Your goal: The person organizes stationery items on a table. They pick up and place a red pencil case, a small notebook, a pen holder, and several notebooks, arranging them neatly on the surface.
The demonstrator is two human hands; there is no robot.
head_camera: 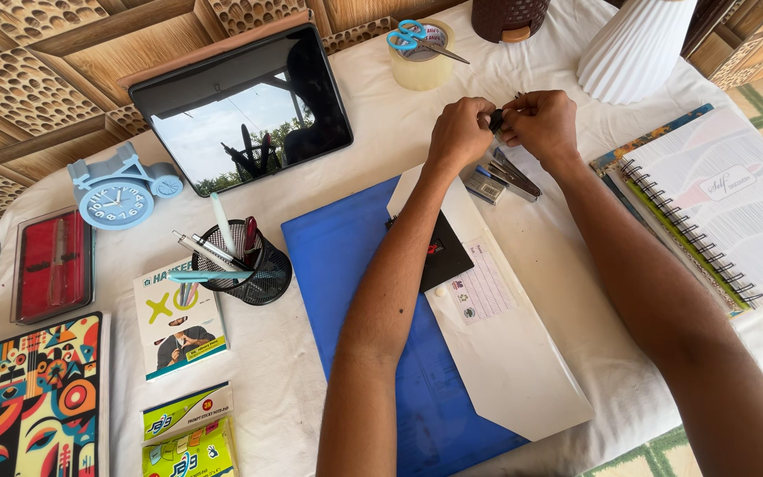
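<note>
— Near the far edge of the table (576, 291), what do the hands hold?

— Both hands meet over the white cloth. The left hand (458, 132) and the right hand (540, 122) are closed, fingertips pinching one small dark object (495, 119) between them. It is mostly hidden by the fingers; I cannot tell exactly what it is.

— What could go wrong from here?

— I think the small piece can slip, because the grip is only by fingertips and the thing looks hard and smooth. If it falls, it can land on the stapler (512, 177) lying open just below the hands, or roll away on the cloth. The metal parts of the stapler also look sharp at the edge, so a finger could be pinched.

— And the forearms?

— The left forearm lies across the white envelope (505, 353) and the blue folder (355, 291). Paper on smooth plastic slides easily; a push of the arm may shift them, together with the black card (448, 256) under the flap.

— Tell me the materials around.

— The mesh pen cup (253, 265) is thin black wire, round, full of pens, so I judge it tips easily. The tablet (249, 110) is glossy glass and leans against the carved wooden wall. The roll of tape (421, 57) is clear plastic with blue-handled scissors (412, 35) resting on top. The white vase (633, 44) is ribbed, and the spiral notebook (726, 203) has a matte cover.
</note>
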